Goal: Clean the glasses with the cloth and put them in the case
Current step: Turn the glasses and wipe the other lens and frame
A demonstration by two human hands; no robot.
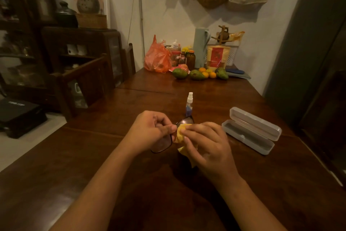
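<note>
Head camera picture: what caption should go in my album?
The left hand holds the glasses while the right hand presses a yellow cloth on a lens, open case lying on the table.

Dark-framed glasses [164, 141] held above the table, yellow cloth [180, 134] bunched against one lens; translucent case [251, 130] lies open rightward.

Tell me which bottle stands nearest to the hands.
The small spray bottle with the white cap, just beyond the glasses; the brown bottles stand far back.
</note>
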